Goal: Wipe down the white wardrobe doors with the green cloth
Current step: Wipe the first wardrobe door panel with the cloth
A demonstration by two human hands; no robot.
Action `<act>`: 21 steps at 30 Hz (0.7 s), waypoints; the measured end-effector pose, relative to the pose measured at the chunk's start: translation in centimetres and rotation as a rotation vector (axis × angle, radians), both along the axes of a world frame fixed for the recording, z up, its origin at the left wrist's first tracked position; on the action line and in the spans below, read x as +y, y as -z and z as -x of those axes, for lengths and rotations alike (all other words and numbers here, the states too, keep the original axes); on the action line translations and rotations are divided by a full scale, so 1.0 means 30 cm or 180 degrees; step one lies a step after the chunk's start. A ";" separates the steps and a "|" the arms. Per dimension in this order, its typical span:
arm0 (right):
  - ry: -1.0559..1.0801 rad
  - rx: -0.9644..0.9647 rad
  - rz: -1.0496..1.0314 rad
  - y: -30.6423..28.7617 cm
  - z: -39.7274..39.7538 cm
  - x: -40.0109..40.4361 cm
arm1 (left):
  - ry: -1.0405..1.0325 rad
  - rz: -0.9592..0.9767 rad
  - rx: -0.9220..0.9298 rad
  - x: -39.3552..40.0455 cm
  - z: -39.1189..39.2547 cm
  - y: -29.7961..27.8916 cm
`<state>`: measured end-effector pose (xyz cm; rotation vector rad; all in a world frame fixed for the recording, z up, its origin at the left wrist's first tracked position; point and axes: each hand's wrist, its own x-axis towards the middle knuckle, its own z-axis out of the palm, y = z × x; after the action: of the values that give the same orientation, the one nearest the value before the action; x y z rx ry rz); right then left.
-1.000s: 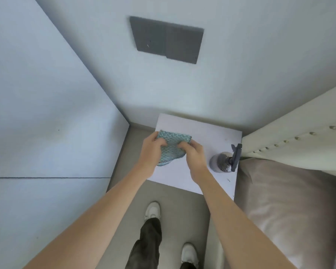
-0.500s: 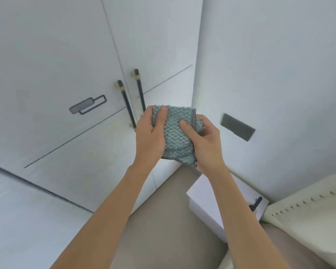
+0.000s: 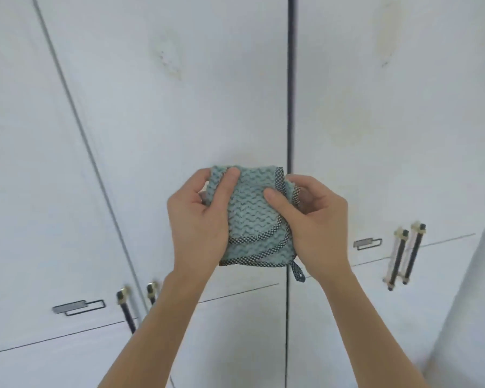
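A person holds a folded green cloth (image 3: 252,217) in both hands in front of white wardrobe doors (image 3: 179,113). The left hand (image 3: 199,222) has its grip closed on the cloth's left edge, thumb pressed across the wavy weave; the right hand (image 3: 314,228) grips the right edge, thumb on the front and fingers curled behind. The cloth has a dark checked border, and a small hanging loop (image 3: 297,271) dangles from its lower right corner. It is raised at the centre of the view, over the dark vertical seam (image 3: 291,79) between two doors. Black bar handles (image 3: 403,253) with pale mounts sit on the doors at lower right, another pair (image 3: 128,309) at lower left. Faint smudges mark the upper door panels.
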<state>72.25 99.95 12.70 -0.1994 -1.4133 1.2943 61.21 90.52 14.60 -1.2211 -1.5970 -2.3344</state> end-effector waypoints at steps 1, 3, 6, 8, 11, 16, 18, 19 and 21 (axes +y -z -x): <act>-0.0067 0.0044 -0.0114 -0.034 0.091 -0.080 | -0.0026 -0.0029 -0.0016 -0.089 0.073 -0.040; -0.0248 0.0042 -0.0343 -0.093 0.249 -0.232 | -0.0101 -0.0045 -0.0004 -0.259 0.200 -0.109; -0.0505 0.0109 -0.0519 -0.187 0.455 -0.452 | -0.0087 0.0022 -0.0088 -0.523 0.383 -0.203; -0.0646 0.0254 -0.0457 -0.243 0.566 -0.578 | -0.0014 0.0088 -0.0188 -0.679 0.473 -0.257; -0.0856 0.0489 -0.0285 -0.298 0.711 -0.755 | -0.0170 0.0100 -0.0184 -0.879 0.571 -0.328; -0.0201 0.0119 -0.0964 -0.316 0.939 -0.997 | -0.0511 -0.0083 -0.0323 -1.112 0.677 -0.417; -0.0094 0.0159 -0.1185 -0.312 1.003 -1.072 | -0.0740 -0.0065 -0.0416 -1.168 0.710 -0.433; -0.0298 0.0133 -0.1178 -0.312 1.027 -1.110 | -0.0847 0.0005 -0.0421 -1.192 0.727 -0.437; -0.1540 0.0061 -0.0719 -0.334 1.038 -1.177 | -0.0783 0.0301 -0.0376 -1.224 0.752 -0.441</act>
<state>41.13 64.63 22.71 0.3260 -1.6374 1.4995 38.65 53.80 27.83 -0.8568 -1.7975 -2.2358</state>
